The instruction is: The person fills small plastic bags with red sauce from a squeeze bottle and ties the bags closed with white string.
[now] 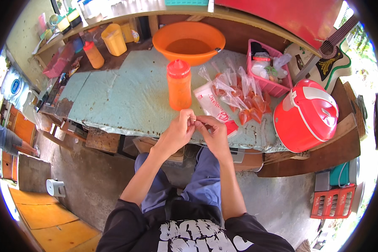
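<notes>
My left hand (177, 129) and my right hand (214, 131) meet over the front edge of a table with a worn pale-green cover (132, 97). Their fingertips pinch together on a small pale thing, mostly hidden by the fingers; I cannot tell what it is. Just beyond them an orange squeeze bottle with a red cap (179, 86) stands upright. To its right lies a white and red printed pack of plastic bags (211, 100). Several knotted clear bags of orange-red sauce (250, 108) are heaped beside the pack.
Behind the bottle sits a wide orange basin (189, 56). A pink basket (271, 83) and a red rice cooker (305, 116) stand at the right, near a guitar (326, 63). Another sauce bottle (94, 55) and a yellow pitcher (114, 39) are back left. A person's leg (11, 141) shows far left.
</notes>
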